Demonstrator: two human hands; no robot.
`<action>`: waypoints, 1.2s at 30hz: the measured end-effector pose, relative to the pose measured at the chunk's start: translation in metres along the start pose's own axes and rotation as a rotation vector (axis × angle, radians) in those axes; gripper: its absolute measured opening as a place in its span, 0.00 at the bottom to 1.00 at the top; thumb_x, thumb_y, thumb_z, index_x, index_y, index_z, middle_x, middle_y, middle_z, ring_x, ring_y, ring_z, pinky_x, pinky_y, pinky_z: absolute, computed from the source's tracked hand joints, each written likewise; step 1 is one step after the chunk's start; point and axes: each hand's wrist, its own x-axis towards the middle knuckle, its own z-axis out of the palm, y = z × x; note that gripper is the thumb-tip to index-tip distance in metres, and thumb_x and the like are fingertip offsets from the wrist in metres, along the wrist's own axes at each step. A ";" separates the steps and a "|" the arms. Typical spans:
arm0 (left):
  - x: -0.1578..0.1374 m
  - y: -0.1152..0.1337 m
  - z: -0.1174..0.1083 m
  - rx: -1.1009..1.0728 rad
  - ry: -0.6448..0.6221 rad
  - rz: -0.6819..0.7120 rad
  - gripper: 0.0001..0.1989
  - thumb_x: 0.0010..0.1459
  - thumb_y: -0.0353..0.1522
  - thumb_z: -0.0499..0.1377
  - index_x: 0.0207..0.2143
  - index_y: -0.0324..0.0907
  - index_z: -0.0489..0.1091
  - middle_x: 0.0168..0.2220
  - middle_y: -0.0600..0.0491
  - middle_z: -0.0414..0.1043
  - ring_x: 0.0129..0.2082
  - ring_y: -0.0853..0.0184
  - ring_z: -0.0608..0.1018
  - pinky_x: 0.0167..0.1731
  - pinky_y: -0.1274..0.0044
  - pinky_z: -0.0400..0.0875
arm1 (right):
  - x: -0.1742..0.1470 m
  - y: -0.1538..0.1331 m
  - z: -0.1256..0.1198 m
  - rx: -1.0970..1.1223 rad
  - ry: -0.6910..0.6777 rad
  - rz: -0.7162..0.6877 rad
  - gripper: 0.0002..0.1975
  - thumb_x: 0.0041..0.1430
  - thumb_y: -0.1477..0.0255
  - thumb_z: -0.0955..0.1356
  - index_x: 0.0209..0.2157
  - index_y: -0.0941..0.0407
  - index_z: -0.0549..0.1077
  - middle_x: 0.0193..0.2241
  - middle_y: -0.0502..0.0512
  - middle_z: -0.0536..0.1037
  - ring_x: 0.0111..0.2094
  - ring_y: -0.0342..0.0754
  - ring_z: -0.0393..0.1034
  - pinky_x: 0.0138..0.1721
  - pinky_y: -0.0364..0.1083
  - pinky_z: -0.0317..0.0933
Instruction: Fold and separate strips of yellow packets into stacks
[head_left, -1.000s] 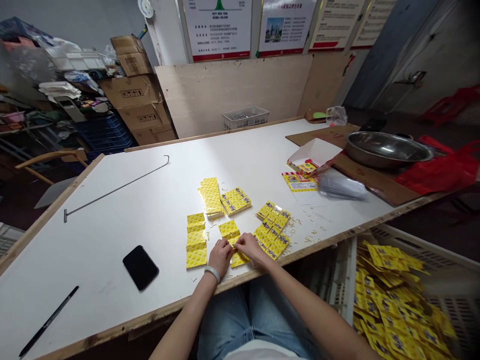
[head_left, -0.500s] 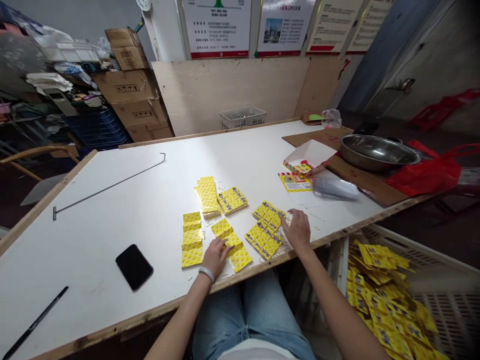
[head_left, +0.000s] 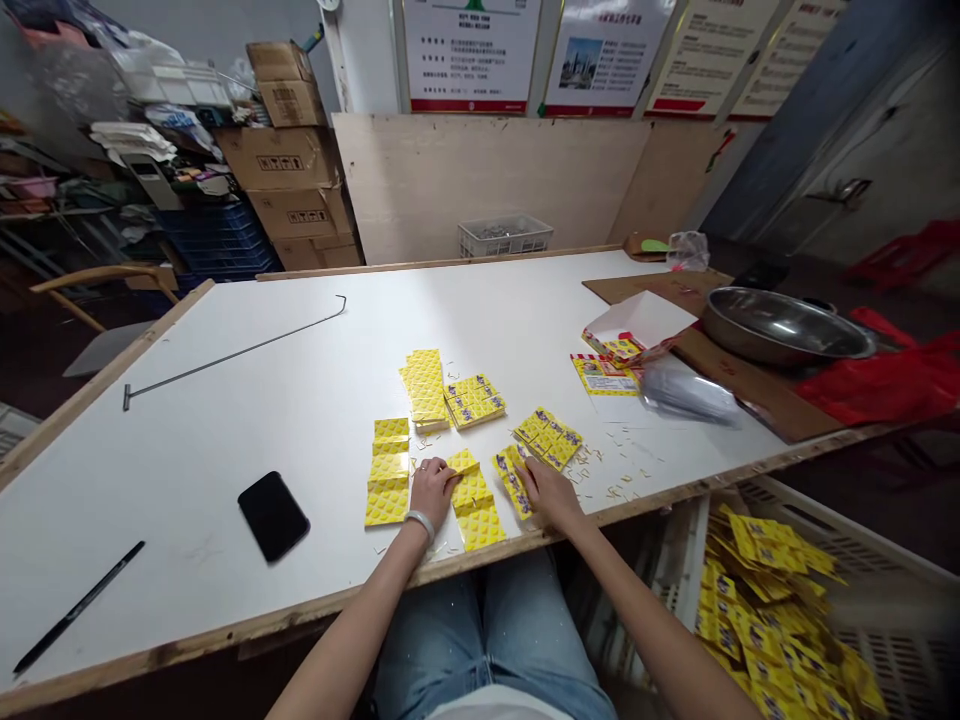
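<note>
Strip [head_left: 477, 508] at my left hand [head_left: 432, 488]. Left of it: second strip [head_left: 388, 498], then phone [head_left: 274, 516]. Behind it: pile [head_left: 475, 400]. Right of it: stack [head_left: 513, 482] in my right hand [head_left: 551, 492].

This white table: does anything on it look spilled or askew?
Yes. Thin scraps lie strewn to the right of the right hand, loose rather than gathered. The tall yellow stack farther back also looks askew: its left edge juts out unevenly.

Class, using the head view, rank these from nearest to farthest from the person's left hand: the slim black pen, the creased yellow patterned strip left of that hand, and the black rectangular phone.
From the left hand:
1. Creased yellow patterned strip, just left.
2. Black rectangular phone, farther left.
3. Slim black pen, far left, near the table's front edge.
</note>
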 end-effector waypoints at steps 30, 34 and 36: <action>-0.009 -0.015 -0.002 -0.347 0.005 -0.064 0.08 0.54 0.25 0.56 0.33 0.43 0.73 0.38 0.50 0.68 0.39 0.64 0.71 0.42 0.69 0.69 | 0.026 -0.088 0.015 0.141 -0.064 -0.014 0.07 0.57 0.77 0.60 0.31 0.57 0.68 0.34 0.54 0.74 0.36 0.46 0.66 0.35 0.43 0.49; -0.012 -0.014 0.000 -0.362 0.044 -0.088 0.08 0.54 0.25 0.54 0.31 0.42 0.72 0.43 0.49 0.63 0.38 0.66 0.72 0.43 0.69 0.70 | 0.029 -0.090 0.011 0.125 -0.110 0.036 0.09 0.57 0.78 0.59 0.34 0.57 0.69 0.34 0.55 0.76 0.35 0.47 0.68 0.34 0.43 0.49; -0.012 -0.014 -0.002 -0.362 0.056 -0.092 0.07 0.54 0.25 0.55 0.31 0.41 0.71 0.44 0.49 0.62 0.40 0.66 0.71 0.44 0.68 0.69 | 0.030 -0.091 0.009 0.122 -0.131 0.046 0.10 0.57 0.78 0.59 0.35 0.56 0.70 0.34 0.55 0.76 0.35 0.47 0.69 0.34 0.43 0.48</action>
